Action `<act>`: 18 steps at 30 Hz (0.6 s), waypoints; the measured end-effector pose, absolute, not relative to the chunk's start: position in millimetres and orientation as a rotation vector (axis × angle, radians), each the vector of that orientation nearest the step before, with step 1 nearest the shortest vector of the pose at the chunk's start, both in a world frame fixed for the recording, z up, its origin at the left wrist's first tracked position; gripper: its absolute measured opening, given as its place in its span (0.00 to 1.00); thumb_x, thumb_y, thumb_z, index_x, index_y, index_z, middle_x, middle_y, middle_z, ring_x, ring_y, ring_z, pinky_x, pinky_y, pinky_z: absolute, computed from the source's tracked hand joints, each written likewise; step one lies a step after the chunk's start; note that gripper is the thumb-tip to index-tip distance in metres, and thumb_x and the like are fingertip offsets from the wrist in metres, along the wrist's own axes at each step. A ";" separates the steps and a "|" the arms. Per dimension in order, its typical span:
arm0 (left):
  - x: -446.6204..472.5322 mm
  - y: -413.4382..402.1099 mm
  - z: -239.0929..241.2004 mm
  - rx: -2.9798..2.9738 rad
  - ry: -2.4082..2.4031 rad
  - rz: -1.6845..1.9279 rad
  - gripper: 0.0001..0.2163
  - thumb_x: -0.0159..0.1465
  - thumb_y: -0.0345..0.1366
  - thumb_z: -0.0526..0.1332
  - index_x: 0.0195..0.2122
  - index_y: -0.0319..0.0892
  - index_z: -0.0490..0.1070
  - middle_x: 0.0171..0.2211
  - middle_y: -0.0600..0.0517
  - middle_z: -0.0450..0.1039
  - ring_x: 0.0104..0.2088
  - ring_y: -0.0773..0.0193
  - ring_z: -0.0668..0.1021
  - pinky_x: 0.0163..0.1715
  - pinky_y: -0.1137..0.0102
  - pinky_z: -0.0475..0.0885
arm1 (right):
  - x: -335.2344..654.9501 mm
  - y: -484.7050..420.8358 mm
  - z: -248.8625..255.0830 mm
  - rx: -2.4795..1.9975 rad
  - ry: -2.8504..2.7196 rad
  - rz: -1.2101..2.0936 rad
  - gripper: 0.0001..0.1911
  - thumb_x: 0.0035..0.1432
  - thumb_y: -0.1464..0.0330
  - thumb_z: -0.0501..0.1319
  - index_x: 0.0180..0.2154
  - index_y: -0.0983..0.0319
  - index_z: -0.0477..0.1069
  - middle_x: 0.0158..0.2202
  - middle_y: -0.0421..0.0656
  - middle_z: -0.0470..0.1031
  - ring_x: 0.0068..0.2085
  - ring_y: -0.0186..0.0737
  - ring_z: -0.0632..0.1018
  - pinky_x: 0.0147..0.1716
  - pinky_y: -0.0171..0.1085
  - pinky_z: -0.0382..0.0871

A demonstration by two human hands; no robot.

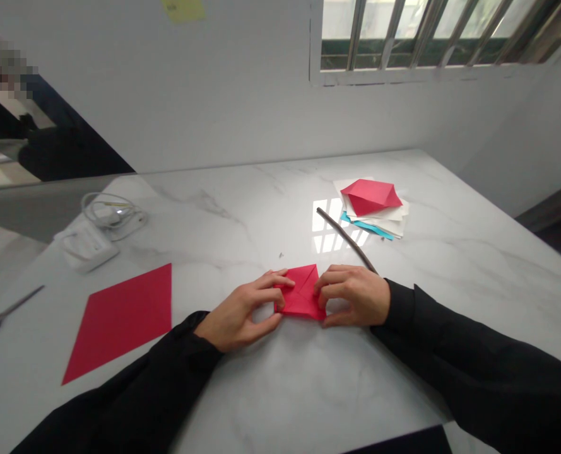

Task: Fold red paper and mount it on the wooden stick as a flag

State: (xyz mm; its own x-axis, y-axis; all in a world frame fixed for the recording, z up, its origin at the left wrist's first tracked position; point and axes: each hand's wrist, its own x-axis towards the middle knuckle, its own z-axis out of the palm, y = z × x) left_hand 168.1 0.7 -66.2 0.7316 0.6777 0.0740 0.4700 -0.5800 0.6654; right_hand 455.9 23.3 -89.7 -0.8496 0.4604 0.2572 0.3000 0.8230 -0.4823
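A small folded piece of red paper with creased flaps lies on the white marbled table between my hands. From the left side, my left hand grips its edge, fingers on top and thumb at the near corner. My right hand has its curled fingers on the paper's right edge, with the thumb low at the near right corner. Further left lies a flat red sheet. A thin dark stick rests beyond my right hand, its near end hidden behind that hand.
Back right, a red folded paper tops a stack of white and blue papers. A white box and coiled cable sit back left. Scissors lie at the left edge. A barred window is above.
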 end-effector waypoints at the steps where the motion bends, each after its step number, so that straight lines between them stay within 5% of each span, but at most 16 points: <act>1: 167.7 1.3 -66.2 2.288 0.861 0.427 0.03 0.67 0.31 0.61 0.39 0.43 0.74 0.60 0.45 0.71 0.64 0.54 0.71 0.69 0.52 0.59 | 455.2 22.2 -89.2 -0.587 -2.635 0.605 0.10 0.61 0.60 0.68 0.36 0.60 0.77 0.43 0.45 0.80 0.42 0.42 0.77 0.45 0.41 0.72; 10: 165.0 3.2 -67.1 2.250 0.827 0.430 0.03 0.66 0.32 0.62 0.34 0.42 0.72 0.60 0.45 0.71 0.66 0.50 0.69 0.67 0.53 0.62 | 454.5 17.5 -88.5 -0.595 -2.651 0.509 0.03 0.62 0.68 0.64 0.35 0.59 0.75 0.41 0.43 0.80 0.40 0.40 0.77 0.43 0.40 0.73; 18: 165.9 2.8 -65.5 2.260 0.836 0.433 0.03 0.66 0.31 0.61 0.38 0.43 0.74 0.60 0.46 0.71 0.66 0.52 0.69 0.67 0.55 0.62 | 450.8 12.2 -89.9 -0.628 -2.652 0.384 0.03 0.61 0.71 0.62 0.35 0.60 0.76 0.38 0.44 0.80 0.39 0.41 0.77 0.40 0.40 0.73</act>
